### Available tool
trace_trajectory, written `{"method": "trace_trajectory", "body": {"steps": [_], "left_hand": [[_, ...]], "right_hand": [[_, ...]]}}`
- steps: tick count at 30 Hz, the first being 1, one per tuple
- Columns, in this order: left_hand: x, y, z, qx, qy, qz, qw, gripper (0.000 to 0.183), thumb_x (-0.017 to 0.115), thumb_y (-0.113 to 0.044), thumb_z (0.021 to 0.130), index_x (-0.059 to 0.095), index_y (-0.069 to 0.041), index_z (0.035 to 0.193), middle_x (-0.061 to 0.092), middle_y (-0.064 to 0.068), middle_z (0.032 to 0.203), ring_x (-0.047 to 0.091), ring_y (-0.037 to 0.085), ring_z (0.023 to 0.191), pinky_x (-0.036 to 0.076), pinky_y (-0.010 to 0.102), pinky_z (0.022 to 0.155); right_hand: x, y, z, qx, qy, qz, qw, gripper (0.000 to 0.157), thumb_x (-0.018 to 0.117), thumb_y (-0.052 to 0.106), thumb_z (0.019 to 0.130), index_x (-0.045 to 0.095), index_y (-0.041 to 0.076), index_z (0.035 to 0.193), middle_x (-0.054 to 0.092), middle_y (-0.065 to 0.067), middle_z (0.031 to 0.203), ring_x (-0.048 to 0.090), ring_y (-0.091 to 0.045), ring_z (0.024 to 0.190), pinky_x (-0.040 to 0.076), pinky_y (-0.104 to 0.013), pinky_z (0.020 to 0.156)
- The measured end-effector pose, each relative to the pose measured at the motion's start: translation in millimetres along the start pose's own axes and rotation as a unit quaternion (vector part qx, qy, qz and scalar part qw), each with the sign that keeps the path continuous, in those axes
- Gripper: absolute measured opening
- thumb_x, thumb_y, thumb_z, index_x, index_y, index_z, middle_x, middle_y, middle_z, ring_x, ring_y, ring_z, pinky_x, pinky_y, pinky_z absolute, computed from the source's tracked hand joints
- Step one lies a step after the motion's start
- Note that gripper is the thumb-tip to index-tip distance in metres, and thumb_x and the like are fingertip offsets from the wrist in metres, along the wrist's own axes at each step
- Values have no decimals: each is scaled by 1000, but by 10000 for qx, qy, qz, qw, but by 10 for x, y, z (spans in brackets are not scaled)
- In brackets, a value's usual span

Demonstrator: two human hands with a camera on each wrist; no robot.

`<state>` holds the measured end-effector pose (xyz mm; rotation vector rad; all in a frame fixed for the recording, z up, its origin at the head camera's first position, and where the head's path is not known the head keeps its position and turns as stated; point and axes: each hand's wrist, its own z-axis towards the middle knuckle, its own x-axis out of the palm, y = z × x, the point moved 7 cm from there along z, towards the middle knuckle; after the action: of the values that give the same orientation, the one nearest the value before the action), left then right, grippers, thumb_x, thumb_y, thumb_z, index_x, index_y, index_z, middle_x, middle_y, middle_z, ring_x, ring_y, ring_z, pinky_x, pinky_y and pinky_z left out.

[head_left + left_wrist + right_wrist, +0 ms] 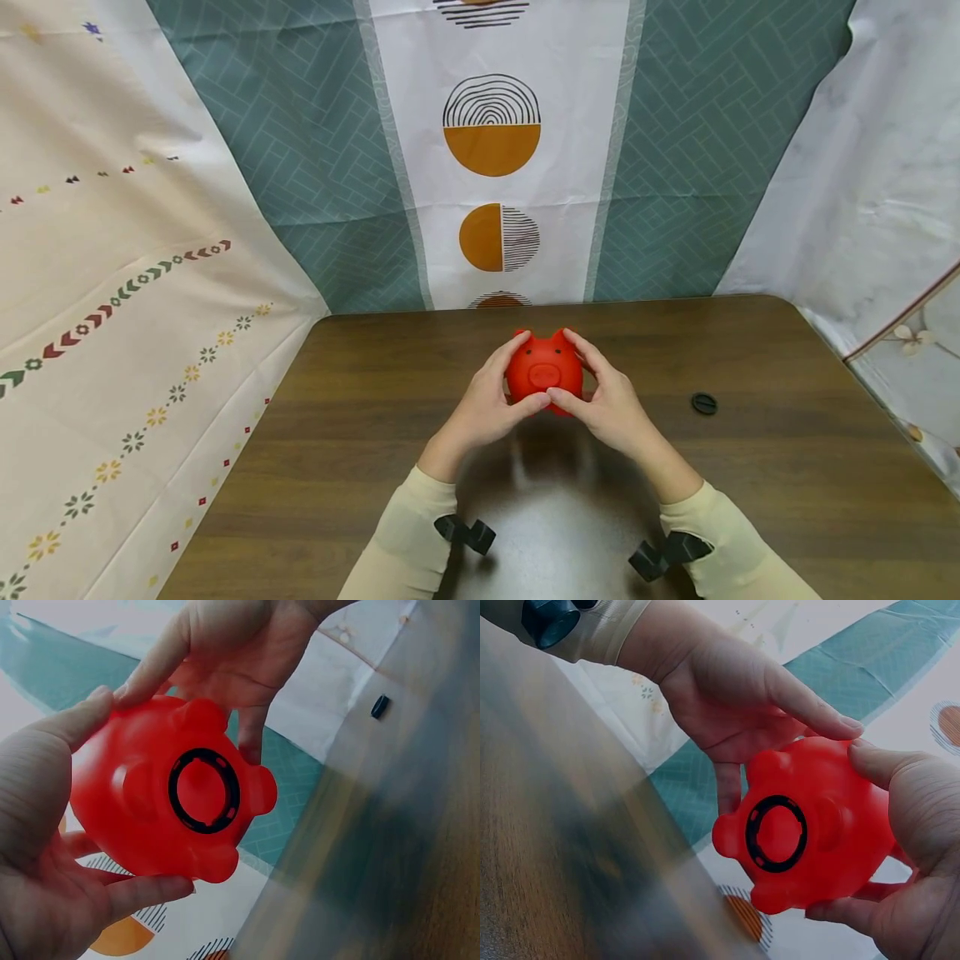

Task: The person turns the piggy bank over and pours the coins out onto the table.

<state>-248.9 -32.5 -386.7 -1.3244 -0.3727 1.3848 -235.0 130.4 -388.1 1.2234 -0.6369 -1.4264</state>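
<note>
Left hand (487, 404) and right hand (613, 408) are both wrapped round a smooth, round, red pig figure (543, 358), one each side, fingers up by the ears (557, 337), thumb tips meeting just under the snout (544, 376). Pig's held up off a dark brown wood-grain table (360, 433), face toward the head cam, stubby feet (262, 790) clear of it. Wrist cams get the underside btw: black ring (199, 826) w/ small notches set into it, red showing thru the middle. Small round black cap (704, 404) w/ a bar across it lies on the table to the right of the pig, well apart from it & both hands; can't tell what it's made of. Cream sleeves (405, 542) w/ a chunky black mount (453, 527) on each wrist, on the near side of the pig. Behind the pig = teal cloth (300, 125) w/ a faint brick-like pattern, plus a white center strip (420, 83) w/ ochre & black-line circles (491, 150). Cream patterned cloth (112, 275) hangs off to the pig's left, whitish cloth (885, 167) to its right.
</note>
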Motion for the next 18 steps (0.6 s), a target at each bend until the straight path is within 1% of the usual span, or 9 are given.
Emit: {"method": "trace_trajectory", "body": {"steps": [4,6,9,11,13,16,18], "left_hand": [[-4,-7,-2,-22,-46,-166,9998,78,70,-34,87,25,-35,150,38,-9,144,47,15,120,55,28,78],[-11,-9,-2,-57,-73,-284,9996,79,71,-33,86,23,-38,149,41,-9,142,48,16,118,56,28,77],[-22,-2,-3,-111,-149,-399,9990,85,72,-33,85,19,-38,150,40,-8,143,49,18,119,56,31,76],[-30,11,-4,-165,-210,-392,9989,89,73,-34,84,15,-37,151,39,-7,145,49,20,120,56,32,77],[-31,20,-5,-205,-246,-395,9987,92,74,-35,84,12,-35,153,36,-7,148,47,23,123,56,33,78],[-33,25,-8,-261,-266,-460,9982,93,75,-35,83,14,-31,153,39,-7,145,46,25,123,56,31,79],[-36,22,-9,-254,-278,-553,9978,91,75,-33,83,17,-29,153,41,-6,142,47,26,122,56,33,80]], "right_hand": [[-6,11,0,-60,-39,27,10000,84,77,25,83,28,34,150,43,-4,144,43,-31,128,57,-34,76],[-12,12,3,-33,-49,60,10000,89,77,25,82,23,34,152,39,-6,149,40,-32,132,56,-37,78],[-18,-1,11,75,-19,82,9999,93,77,26,82,18,30,154,33,-8,153,35,-34,135,54,-43,82],[-27,-11,17,123,26,88,9999,93,78,26,82,19,26,154,33,-10,152,35,-34,136,53,-46,83],[-40,-18,20,161,75,117,9998,91,78,26,81,23,24,153,37,-9,150,37,-33,135,53,-45,84],[-61,-19,28,177,153,289,9993,89,79,20,81,27,27,152,40,-5,147,38,-31,134,53,-41,84],[-69,-14,28,194,192,415,9988,89,79,17,81,27,30,151,40,-4,147,37,-31,134,54,-40,84]]}}
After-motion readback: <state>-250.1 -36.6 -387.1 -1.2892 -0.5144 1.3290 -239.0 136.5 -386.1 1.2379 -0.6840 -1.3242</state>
